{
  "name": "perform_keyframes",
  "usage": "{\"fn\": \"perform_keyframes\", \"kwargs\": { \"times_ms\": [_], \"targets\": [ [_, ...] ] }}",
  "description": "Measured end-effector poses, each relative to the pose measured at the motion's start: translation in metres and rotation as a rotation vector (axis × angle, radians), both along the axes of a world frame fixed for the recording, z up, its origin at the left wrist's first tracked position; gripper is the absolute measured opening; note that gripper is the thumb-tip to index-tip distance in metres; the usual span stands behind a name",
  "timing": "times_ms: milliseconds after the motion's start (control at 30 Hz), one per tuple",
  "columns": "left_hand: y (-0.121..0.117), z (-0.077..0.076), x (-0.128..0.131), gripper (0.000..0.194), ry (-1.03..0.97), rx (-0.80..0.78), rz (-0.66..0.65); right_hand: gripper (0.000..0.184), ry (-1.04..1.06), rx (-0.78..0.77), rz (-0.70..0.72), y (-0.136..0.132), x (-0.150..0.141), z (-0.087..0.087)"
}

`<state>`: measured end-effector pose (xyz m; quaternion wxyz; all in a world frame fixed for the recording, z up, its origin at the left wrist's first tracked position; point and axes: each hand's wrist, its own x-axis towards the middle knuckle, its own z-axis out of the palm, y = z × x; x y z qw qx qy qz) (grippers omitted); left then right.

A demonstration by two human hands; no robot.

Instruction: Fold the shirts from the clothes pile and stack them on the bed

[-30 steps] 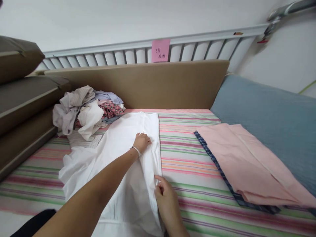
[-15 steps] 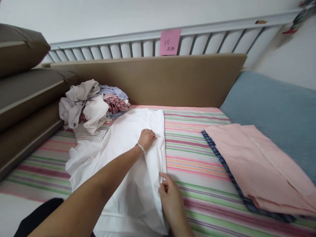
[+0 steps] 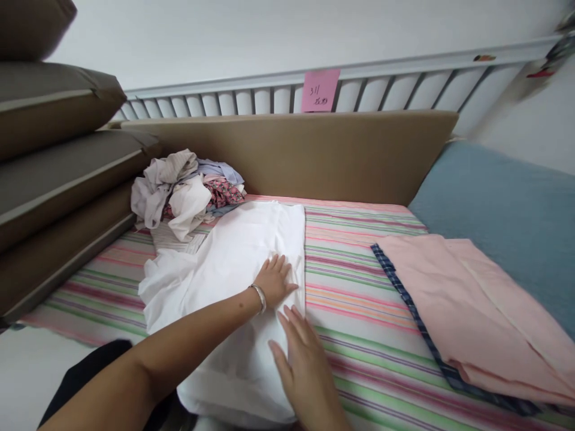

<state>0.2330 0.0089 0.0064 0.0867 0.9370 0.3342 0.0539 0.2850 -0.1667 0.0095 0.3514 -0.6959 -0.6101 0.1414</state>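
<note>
A white garment [image 3: 233,263] lies spread on the striped sheet [image 3: 359,287], folded lengthwise with a straight right edge. My left hand [image 3: 278,280], with a silver bracelet at the wrist, lies flat on the cloth near that edge, fingers stretched out. Just below it my right hand [image 3: 299,353] also presses flat on the white cloth, fingers extended and together, holding nothing.
A heap of crumpled clothes [image 3: 184,188] sits at the back left against the tan headboard cushion [image 3: 314,149]. Brown cushions [image 3: 54,167] are stacked at the left. Folded pink cloth [image 3: 471,305] over plaid fabric lies at right, beside a blue cover [image 3: 503,197].
My right hand let go of the pinched cloth edge and now lies flat on the garment. My left hand uncurled and slid slightly nearer, flat on the cloth. The view shifted.
</note>
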Motion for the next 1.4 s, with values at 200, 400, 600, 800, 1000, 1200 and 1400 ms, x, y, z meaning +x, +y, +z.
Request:
{"fn": "perform_keyframes", "kwargs": {
  "times_ms": [200,400,600,800,1000,1200,1400],
  "targets": [
    [0.003,-0.028,-0.001,0.072,0.045,0.057,-0.018,0.069,-0.061,-0.329,0.130,-0.010,-0.023,-0.023],
    [0.003,-0.025,-0.003,0.072,0.019,0.042,-0.025,0.055,0.014,-0.335,0.173,-0.004,-0.012,-0.021],
    [-0.055,-0.007,-0.023,0.076,-0.070,0.012,0.020,0.040,0.315,-0.138,-0.242,0.008,0.039,0.000],
    [-0.120,-0.018,-0.049,0.083,-0.068,-0.243,0.002,0.052,0.129,0.024,-0.215,0.037,0.040,0.002],
    [-0.113,-0.037,-0.048,0.080,-0.069,-0.307,-0.030,0.052,-0.320,-0.132,-0.057,0.084,0.027,-0.024],
    [-0.099,-0.017,-0.065,0.062,-0.118,-0.369,-0.127,0.046,-0.600,-0.394,-0.015,0.100,0.047,-0.061],
    [-0.021,0.037,-0.184,0.055,-0.427,-0.146,0.357,0.059,-0.411,-0.452,-0.057,0.114,0.058,-0.048]
  ]
}}
